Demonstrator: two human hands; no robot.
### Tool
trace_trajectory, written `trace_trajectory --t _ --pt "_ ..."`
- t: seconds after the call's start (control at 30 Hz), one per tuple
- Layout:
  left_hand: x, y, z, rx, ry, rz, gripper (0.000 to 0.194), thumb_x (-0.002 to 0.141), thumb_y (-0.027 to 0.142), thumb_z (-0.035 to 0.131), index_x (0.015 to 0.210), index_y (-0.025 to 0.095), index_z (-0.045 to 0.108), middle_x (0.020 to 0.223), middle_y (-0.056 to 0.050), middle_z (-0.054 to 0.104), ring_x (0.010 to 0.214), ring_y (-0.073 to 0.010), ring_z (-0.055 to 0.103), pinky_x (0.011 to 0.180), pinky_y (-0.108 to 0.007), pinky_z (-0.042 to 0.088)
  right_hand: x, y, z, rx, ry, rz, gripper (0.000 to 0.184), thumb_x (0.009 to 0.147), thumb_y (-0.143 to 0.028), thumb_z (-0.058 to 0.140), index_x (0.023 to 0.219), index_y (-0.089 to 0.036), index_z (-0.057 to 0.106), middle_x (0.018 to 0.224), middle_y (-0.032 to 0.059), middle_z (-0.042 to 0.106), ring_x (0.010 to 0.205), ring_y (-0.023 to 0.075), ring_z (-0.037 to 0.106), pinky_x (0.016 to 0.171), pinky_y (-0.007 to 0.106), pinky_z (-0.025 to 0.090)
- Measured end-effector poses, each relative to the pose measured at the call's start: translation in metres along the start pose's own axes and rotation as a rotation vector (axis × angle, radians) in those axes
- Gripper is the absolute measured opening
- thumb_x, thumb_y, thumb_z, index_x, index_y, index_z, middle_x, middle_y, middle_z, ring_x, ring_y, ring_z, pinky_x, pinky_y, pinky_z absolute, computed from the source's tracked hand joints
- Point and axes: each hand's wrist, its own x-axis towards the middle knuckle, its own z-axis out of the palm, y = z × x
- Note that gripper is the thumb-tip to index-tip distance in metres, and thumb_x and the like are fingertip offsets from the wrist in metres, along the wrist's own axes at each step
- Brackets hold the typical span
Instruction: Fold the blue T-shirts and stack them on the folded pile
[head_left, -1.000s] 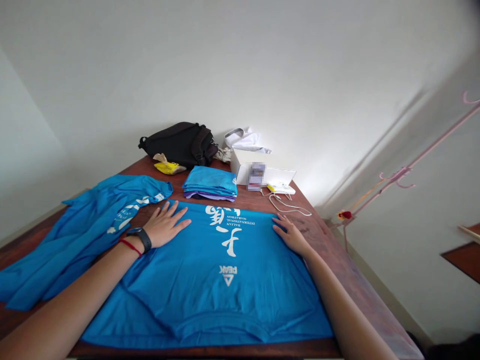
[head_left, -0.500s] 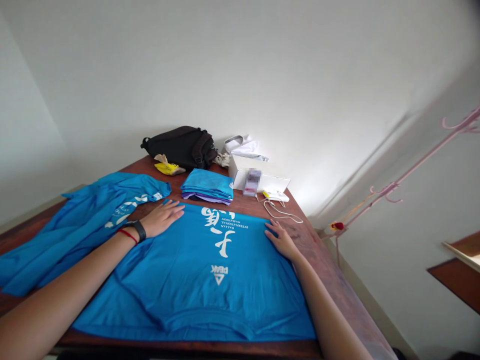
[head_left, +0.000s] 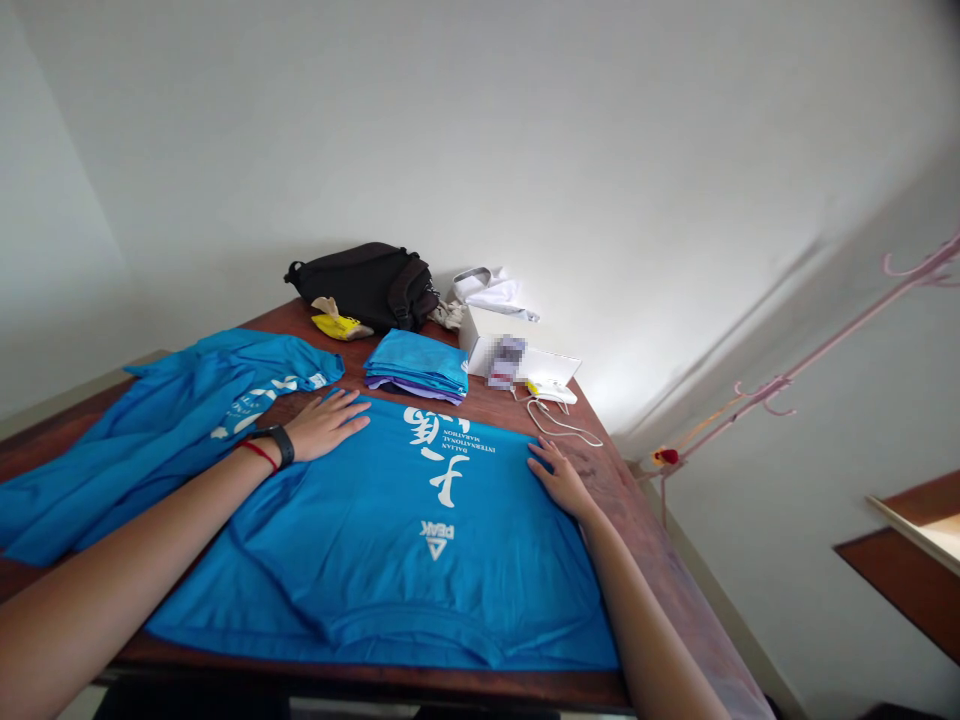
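A blue T-shirt (head_left: 390, 540) with white lettering lies spread on the table, its collar toward me and the print upside down. My left hand (head_left: 322, 425) rests flat on its far left corner, fingers stretched out. On the far right corner lies my right hand (head_left: 559, 475), also flat with fingers apart. Just beyond the shirt sits a stack of folded shirts (head_left: 416, 362), blue on top with purple below. Left of my left hand, a second blue T-shirt (head_left: 187, 430) lies loosely rumpled.
The brown wooden table (head_left: 637, 560) stands against a white wall. At its back are a black backpack (head_left: 360, 285), a yellow packet (head_left: 335, 325), a white box (head_left: 480, 335), a white bag (head_left: 491, 290) and a white cord (head_left: 562, 425). A pink hook rack (head_left: 825, 345) leans at the right.
The view has shifted slightly, so the table's near edge shows more. My left hand's fingers have drawn a little closer together; both hands stay on the shirt.
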Motion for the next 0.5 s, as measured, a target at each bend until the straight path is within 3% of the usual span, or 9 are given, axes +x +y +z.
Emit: trace_trajectory --t 0.17,0.5 --pt "0.0005 -0.0018 0.002 -0.034 0.018 0.053 0.068 0.099 0.065 0.027 0.151 0.025 0.044 0.163 -0.008 0.028 0.153 -0.0286 0.015 0.122 -0.049 0.009 0.0005 0.0025 0.0007 -0.006 0.002 -0.014 0.054 0.094 -0.054 0.052 0.139 -0.026 0.059 0.159 0.0059 0.037 0.151 0.0328 0.023 0.122 0.058 0.016" --pt "0.0014 -0.0047 0.0063 -0.015 0.019 0.018 0.069 0.097 0.068 0.028 0.153 0.029 0.04 0.165 -0.007 0.024 0.152 -0.0332 0.013 0.12 -0.054 0.012 0.0 0.0026 0.0006 0.004 0.0 -0.005 0.053 0.094 -0.054 0.053 0.139 -0.027 0.059 0.16 0.0046 0.035 0.15 0.0335 0.024 0.122 0.059 0.015"
